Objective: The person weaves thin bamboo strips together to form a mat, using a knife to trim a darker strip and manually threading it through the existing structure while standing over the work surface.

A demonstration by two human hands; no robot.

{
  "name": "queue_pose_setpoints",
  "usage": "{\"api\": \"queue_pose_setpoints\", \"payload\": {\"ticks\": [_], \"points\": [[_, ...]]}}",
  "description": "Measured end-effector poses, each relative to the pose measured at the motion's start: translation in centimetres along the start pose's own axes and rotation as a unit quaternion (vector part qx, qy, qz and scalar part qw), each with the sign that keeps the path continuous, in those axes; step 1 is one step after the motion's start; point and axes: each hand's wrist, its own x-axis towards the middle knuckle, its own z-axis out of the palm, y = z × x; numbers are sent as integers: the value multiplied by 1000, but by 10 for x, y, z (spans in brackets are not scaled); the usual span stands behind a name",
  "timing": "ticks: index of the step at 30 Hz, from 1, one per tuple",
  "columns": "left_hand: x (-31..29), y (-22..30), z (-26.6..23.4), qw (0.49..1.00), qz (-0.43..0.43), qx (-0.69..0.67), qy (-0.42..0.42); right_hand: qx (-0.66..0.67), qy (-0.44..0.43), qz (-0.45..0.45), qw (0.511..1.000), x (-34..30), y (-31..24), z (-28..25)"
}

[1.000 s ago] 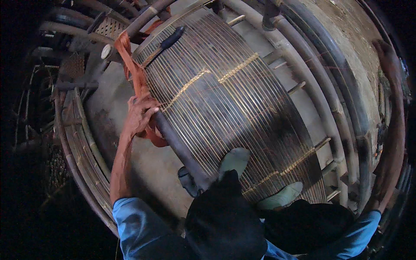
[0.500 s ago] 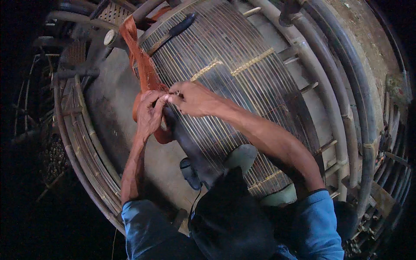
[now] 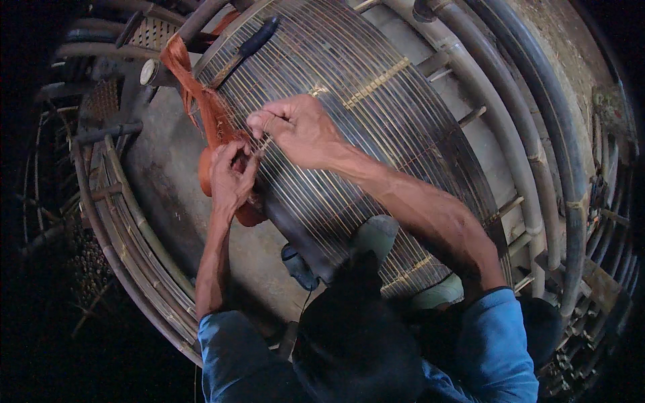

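Observation:
Thin bamboo slats [image 3: 403, 134] lie side by side over a dark curved surface in front of me. At their left edge my left hand [image 3: 232, 171] is closed in a pinch, close against a bundle of orange fibres [image 3: 209, 107]. Just right of it, my right hand [image 3: 295, 131] is raised over the slats, its fingers curled tight with thumb against forefinger. Whatever either hand grips is too small or hidden to tell. A knife [image 3: 255, 40] with a dark handle rests on the slats at the far side.
Bamboo poles [image 3: 524, 114] run along the right, and more long poles [image 3: 138, 201] curve along the left. A grey floor [image 3: 168, 161] lies left of the slats. A dark sandal or shoe [image 3: 299, 267] shows near me. Shadow covers the far left.
My hands have come apart: the right has risen and turned over the slats, the left has stayed near the orange fibres. The whole view has shifted slightly.

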Motion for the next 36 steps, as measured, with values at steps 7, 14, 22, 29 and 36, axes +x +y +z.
{"api": "queue_pose_setpoints", "payload": {"ticks": [7, 14, 22, 29, 36], "points": [[20, -31, 2, 999, -6, 31, 18, 12, -55, -50, 997, 8, -37, -37], [9, -41, 19, 997, 28, -72, -7, 193, -136, 53, 970, -7, -36, -7], [-55, -175, -55, 952, 41, 283, -112, -76, -51, -119, 989, -14, -108, -146], [-4, -33, -22, 958, 129, 219, -134, -332, -36, -18, 943, -93, -108, -233], [-20, 192, 86, 769, -236, -456, -381, -171, 117, 87, 974, -202, -34, -191]]}}
